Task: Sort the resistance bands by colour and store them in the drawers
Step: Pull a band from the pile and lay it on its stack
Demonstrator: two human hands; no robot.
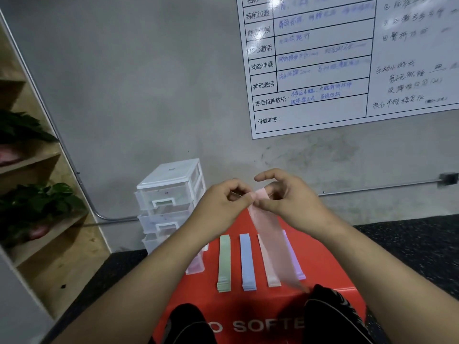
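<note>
Presently, item one: red box, padded top, white lettering on its near face, standing on dark speckled floor; all places below are given from it. Pink band: translucent, held above the box's far edge and hanging slantwise down over its top, the lower end blurred near the box's near right side. Left hand: above the far edge, thumb and forefinger pinching the band's upper end. Right hand: just beside the left, thumb and fingers closed on the same upper end, forefinger arched above it. Green stack: lying flat on the top, left of centre, lengthwise. Blue stack: flat, just right of the green, parallel, apart from it. Peach stack: flat, right of the blue, partly behind the hanging band. Purple band: flat, rightmost in the row, largely veiled by the hanging band. Pale band: at the top's left edge, mostly under the left forearm; colour uncertain. Drawer unit: white frame, clear drawers stacked, on the floor beyond the box's far left corner, against the wall. Shelf: wooden, well left of the box, bearing plants. Whiteboard: on the wall, high above the box's far right. Dark shoes: at the near edge.
</note>
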